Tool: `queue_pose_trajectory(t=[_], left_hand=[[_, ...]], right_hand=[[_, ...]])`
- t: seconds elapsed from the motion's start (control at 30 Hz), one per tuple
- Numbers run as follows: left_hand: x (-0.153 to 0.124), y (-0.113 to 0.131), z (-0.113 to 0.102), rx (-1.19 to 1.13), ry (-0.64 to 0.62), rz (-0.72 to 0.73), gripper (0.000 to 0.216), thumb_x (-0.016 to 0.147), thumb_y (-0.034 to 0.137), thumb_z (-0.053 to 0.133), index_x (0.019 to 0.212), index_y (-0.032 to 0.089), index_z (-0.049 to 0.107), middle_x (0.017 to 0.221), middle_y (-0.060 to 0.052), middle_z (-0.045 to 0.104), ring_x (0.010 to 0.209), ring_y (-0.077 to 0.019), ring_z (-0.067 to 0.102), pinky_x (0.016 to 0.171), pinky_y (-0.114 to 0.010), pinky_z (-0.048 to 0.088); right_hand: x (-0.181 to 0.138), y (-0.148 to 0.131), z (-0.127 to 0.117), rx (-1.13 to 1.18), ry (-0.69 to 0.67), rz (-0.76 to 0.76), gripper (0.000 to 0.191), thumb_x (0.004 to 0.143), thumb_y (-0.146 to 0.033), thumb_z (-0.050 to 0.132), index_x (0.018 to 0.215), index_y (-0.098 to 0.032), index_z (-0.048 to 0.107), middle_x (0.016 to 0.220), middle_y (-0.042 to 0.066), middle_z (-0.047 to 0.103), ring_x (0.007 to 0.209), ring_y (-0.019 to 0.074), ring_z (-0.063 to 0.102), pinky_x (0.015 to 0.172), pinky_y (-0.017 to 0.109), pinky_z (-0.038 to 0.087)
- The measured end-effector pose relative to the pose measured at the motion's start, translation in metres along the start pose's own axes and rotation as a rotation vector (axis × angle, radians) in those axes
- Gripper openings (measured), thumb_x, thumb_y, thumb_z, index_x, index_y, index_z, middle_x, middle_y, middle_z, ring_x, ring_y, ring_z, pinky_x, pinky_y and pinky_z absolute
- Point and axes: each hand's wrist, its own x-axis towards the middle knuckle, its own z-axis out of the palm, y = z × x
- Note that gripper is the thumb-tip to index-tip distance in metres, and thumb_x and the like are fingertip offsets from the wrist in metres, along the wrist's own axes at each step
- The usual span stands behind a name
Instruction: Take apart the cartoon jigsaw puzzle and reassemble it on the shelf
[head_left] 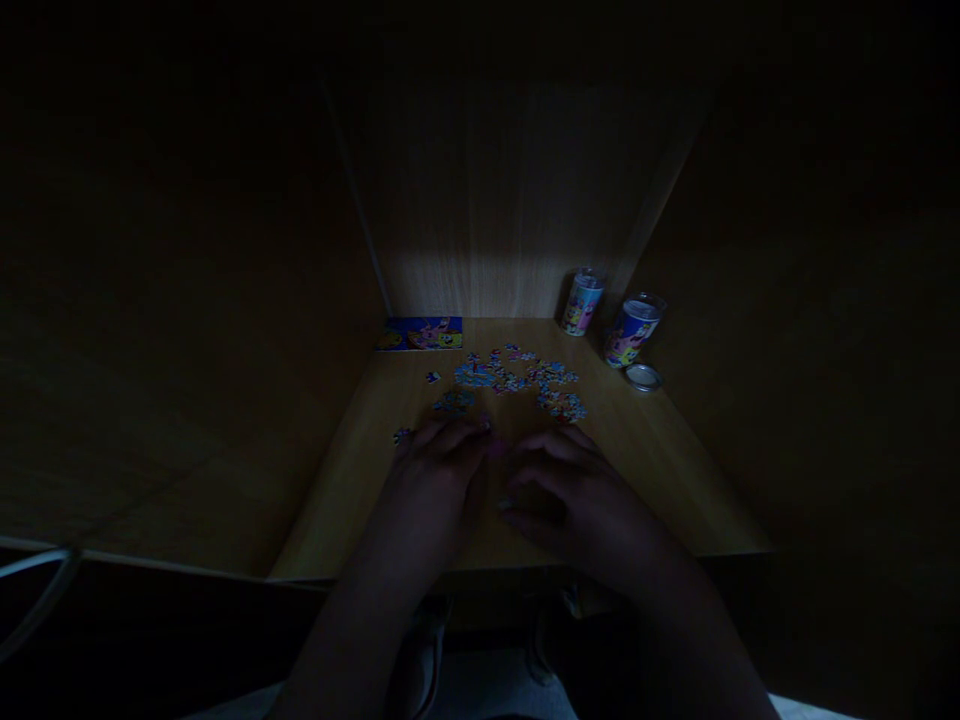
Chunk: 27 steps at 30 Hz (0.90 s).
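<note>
In the dim light my left hand rests low over the wooden tabletop, its fingers bent together against a pinkish jigsaw piece. My right hand is just to the right of it, the thumb apart from the curled fingers and nothing visible between them. Beyond both hands lie several small loose jigsaw pieces, with more pieces above my right hand. A bluish cluster sits above my left hand, and one dark piece is beside it. Darkness hides the fingertip details.
Two printed cylindrical tins, one at the back and another nearer, stand at the right. By the nearer tin lies a round metal lid. A blue picture sheet lies back left. Wooden panels enclose the back and sides.
</note>
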Motion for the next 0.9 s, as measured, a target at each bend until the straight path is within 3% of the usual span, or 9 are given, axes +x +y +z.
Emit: queue_pose_trajectory(t=[0.23, 0.7, 0.9], left_hand=[[-0.0003, -0.0003, -0.0013, -0.009, 0.012, -0.022, 0.037, 0.098, 0.005, 0.065, 0.128, 0.024, 0.075, 0.133, -0.007, 0.075, 0.122, -0.0312, 0.065, 0.107, -0.054, 0.052], [0.0005, -0.0003, 0.0004, -0.050, -0.045, 0.003, 0.036, 0.099, 0.005, 0.063, 0.126, 0.025, 0.075, 0.127, -0.005, 0.076, 0.118, -0.0289, 0.065, 0.105, -0.050, 0.052], [0.0013, 0.0014, -0.0006, -0.062, -0.030, 0.009, 0.035, 0.099, 0.003, 0.062, 0.124, 0.023, 0.076, 0.126, -0.004, 0.077, 0.119, -0.0291, 0.064, 0.107, -0.050, 0.052]], right_hand=[[0.0006, 0.0015, 0.0026, -0.021, 0.002, 0.012, 0.017, 0.091, -0.025, 0.084, 0.103, -0.026, 0.072, 0.120, 0.005, 0.074, 0.116, 0.0261, 0.064, 0.104, 0.046, 0.051], [0.0007, -0.0032, 0.0006, 0.027, 0.000, -0.015, 0.025, 0.085, -0.011, 0.079, 0.102, -0.027, 0.069, 0.124, 0.003, 0.073, 0.121, 0.0257, 0.063, 0.108, 0.046, 0.051], [-0.0006, -0.0033, 0.0011, -0.001, 0.020, 0.039, 0.026, 0.084, -0.014, 0.081, 0.103, -0.027, 0.068, 0.127, 0.004, 0.071, 0.122, 0.0265, 0.062, 0.109, 0.047, 0.049]])
